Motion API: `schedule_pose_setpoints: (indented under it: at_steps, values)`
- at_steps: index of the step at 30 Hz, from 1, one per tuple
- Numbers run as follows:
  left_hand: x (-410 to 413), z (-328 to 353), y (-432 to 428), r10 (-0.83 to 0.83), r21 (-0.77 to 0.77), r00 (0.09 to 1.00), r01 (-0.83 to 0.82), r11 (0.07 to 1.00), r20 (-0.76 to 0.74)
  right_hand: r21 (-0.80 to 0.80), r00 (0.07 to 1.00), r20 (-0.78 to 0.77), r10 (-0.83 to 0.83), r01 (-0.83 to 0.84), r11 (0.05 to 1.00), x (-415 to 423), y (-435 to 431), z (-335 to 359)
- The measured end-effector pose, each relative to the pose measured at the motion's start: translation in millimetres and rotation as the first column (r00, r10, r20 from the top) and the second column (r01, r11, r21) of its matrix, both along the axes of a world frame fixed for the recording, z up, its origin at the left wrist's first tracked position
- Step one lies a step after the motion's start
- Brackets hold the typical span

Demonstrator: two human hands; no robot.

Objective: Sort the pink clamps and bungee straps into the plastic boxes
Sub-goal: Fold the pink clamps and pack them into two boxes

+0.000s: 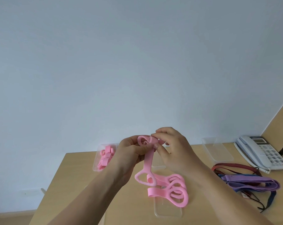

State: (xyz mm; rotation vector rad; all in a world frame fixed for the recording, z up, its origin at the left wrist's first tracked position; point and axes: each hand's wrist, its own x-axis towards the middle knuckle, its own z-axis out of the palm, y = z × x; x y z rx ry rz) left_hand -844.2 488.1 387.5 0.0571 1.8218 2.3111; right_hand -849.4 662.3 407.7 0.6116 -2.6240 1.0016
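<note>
You have one pink clamp [148, 161] lifted off the table [76, 176] and held up between both hands, probably so you can fold or roll its upper end compact before it goes into a box. Your left hand [131, 151] has its fingers curled round the upper part of the strip. Your right hand [174, 146] pinches the top loop between thumb and fingertips. The clamp is a soft-looking, matte pink band with a loop at each end, and the lower loop dangles just above the loose heap of pink clamps [176, 190] lying on the table below your hands.

The clear plastic box [94, 168] at the far left already holds several pink pieces, so this one likely belongs there. The empty clear box [218, 153] at the far right sits near the bungee straps [251, 181], a purple, blue and red tangle beside the telephone [262, 153], and looks meant for them.
</note>
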Motion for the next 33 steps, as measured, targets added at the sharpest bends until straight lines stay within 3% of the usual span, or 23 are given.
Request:
schedule_pose_setpoints:
  at_steps: [7, 12, 22, 28, 33]
  values:
    - [0, -4, -1, -0.015, 0.108, 0.999, 0.010, 0.994, 0.042, -0.061, 0.997, -0.078, -0.025, 0.020, 0.998, 1, -3, -4]
    - [2, -11, 4, 0.014, -0.005, 0.998, -0.013, 1.000, 0.068, -0.145, 0.993, -0.103, -0.051, 0.036, 0.989, 1, -1, -5]
    - [2, -6, 5, 0.054, -0.120, 0.995, -0.044, 0.992, 0.083, -0.113, 0.981, -0.169, -0.098, 0.080, 0.990, 0, 0, -12]
    - [4, -4, 7, 0.037, -0.104, 0.999, -0.033, 0.994, 0.039, -0.073, 0.943, -0.296, -0.149, 0.133, 0.988, 0, -5, -17]
    - [3, -8, 5, 0.080, -0.053, 0.996, -0.077, 0.996, 0.051, -0.009, 0.936, -0.340, -0.088, 0.090, 0.996, 1, -8, -19]
